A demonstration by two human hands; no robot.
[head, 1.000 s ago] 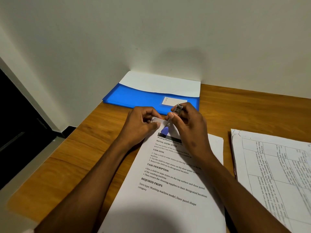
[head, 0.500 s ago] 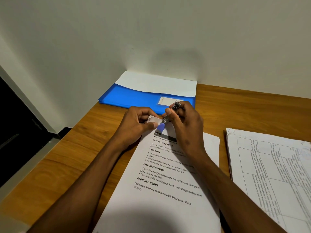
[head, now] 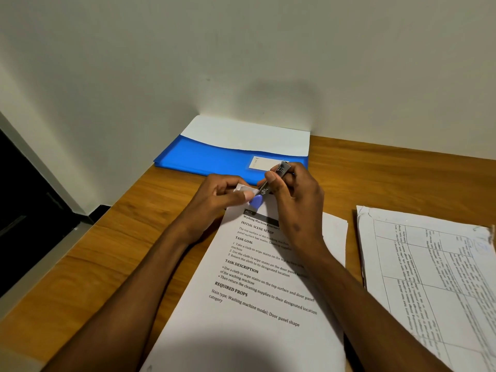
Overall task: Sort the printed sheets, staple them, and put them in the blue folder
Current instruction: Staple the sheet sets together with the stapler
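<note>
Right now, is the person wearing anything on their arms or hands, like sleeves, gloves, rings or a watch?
No. Both forearms are bare as far as the picture shows. The left hand and right hand have no gloves, and no rings, watch or bracelet can be seen. The fingernails look short and plain.

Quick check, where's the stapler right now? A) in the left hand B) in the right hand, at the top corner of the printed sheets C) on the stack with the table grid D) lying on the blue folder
B: the right hand grips the stapler at the top corner of the printed sheets, which the left hand pinches.
</note>
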